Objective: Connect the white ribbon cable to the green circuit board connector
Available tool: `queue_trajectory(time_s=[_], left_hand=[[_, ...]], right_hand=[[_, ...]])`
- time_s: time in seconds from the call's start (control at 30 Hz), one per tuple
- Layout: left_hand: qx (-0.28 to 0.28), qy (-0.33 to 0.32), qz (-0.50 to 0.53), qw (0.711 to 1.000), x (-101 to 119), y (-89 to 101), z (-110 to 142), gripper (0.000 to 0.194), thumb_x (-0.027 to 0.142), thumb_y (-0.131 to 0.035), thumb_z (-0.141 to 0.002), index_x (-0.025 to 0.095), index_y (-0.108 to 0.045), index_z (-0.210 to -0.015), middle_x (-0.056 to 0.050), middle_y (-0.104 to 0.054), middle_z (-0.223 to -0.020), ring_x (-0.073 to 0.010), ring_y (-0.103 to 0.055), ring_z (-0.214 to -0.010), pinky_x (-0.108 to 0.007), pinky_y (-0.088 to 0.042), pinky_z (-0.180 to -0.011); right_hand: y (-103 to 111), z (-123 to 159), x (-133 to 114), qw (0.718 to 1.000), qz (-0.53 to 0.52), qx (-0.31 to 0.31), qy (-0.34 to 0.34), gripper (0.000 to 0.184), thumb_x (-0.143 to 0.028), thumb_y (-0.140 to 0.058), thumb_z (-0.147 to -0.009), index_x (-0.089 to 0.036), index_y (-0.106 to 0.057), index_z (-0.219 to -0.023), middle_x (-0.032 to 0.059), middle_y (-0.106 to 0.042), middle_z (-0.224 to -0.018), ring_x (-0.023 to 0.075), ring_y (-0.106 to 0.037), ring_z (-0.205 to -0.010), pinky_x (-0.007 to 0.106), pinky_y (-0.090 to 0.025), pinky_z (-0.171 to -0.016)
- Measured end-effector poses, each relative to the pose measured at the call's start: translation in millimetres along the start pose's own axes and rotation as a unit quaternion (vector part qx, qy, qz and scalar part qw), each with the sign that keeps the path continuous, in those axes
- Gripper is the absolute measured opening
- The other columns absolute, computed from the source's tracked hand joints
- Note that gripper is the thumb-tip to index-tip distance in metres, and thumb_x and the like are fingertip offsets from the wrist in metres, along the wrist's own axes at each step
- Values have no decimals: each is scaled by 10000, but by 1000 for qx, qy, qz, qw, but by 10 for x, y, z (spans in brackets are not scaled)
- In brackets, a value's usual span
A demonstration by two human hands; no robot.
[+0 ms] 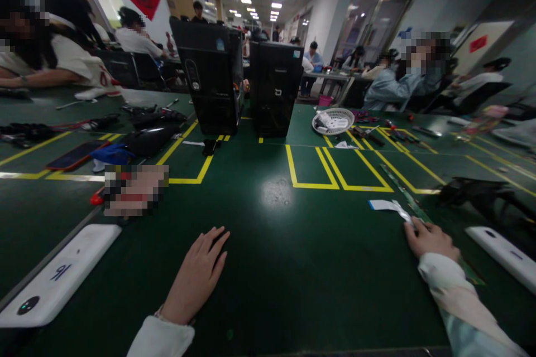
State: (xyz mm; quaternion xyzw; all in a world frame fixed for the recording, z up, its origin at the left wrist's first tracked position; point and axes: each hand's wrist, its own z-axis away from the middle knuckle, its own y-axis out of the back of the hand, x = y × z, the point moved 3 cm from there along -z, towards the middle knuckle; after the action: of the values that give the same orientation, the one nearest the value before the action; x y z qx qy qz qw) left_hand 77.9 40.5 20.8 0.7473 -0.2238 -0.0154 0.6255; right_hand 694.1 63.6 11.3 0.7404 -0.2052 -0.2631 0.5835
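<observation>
My left hand (196, 274) lies palm down over the green tabletop (276, 268), its fingers stretched out and holding nothing. On the right, my right hand (431, 241) has its fingertips closed on a white flat ribbon cable (383, 205) with a blue end, which points left. Under and beside that hand runs a long narrow green circuit board (404, 192), set at a slant. The hand covers part of the board and the near end of the cable.
White devices lie at the left (62, 276) and right (502, 254). Two black computer towers (209, 78) (274, 89) stand at the back, near a white basket (333, 121). Black parts (481, 195) lie right. Yellow tape (314, 185) marks the table. People sit beyond.
</observation>
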Motion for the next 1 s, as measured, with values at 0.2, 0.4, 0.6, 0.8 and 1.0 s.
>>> queue_trajectory(time_s=[0.2,0.4,0.6,0.8,1.0], left_hand=[[1,3,1,1000,5,6,4,462,392,-381,-950,249,-460,-1382,-75,-467,-1450,-272,-435,-1327,-534,-368,-1082],[-9,2,-8,1000,20,23,-2,472,384,-370,-950,226,-453,-1387,-99,-460,-1454,-279,-431,-1330,-542,-379,-1068],[-1,-8,-14,1000,17,8,-8,462,365,-374,-954,229,-447,-1389,-88,-466,-1448,-255,-428,-1333,-515,-352,-1096],[-1,-7,-13,1000,0,-20,-1,473,390,-378,-952,243,-437,-1397,-80,-458,-1455,-259,-420,-1338,-516,-358,-1094],[-6,0,-5,1000,-13,-20,8,475,393,-378,-950,249,-434,-1399,-78,-452,-1461,-269,-426,-1333,-523,-374,-1081]], right_hand=[[84,-76,-138,1000,-18,-21,-9,713,-586,-319,-853,-110,-566,-1322,324,-464,-1324,539,-420,-1181,680,-354,-795],[46,-83,-143,999,-10,-24,-28,644,-546,-315,-864,-121,-615,-1243,304,-480,-1311,492,-444,-1190,651,-380,-818],[0,-52,-162,996,20,54,70,636,-511,-280,-884,-78,-661,-1150,285,-491,-1326,472,-380,-1264,647,-356,-899],[-93,-25,-528,977,-11,64,202,506,-390,-350,-848,-86,-671,-1095,204,-622,-1187,351,-507,-1177,523,-422,-980],[-91,193,-1378,927,-98,66,357,475,-376,-354,-883,-100,-667,-1109,185,-619,-1157,300,-567,-1079,494,-472,-946]])
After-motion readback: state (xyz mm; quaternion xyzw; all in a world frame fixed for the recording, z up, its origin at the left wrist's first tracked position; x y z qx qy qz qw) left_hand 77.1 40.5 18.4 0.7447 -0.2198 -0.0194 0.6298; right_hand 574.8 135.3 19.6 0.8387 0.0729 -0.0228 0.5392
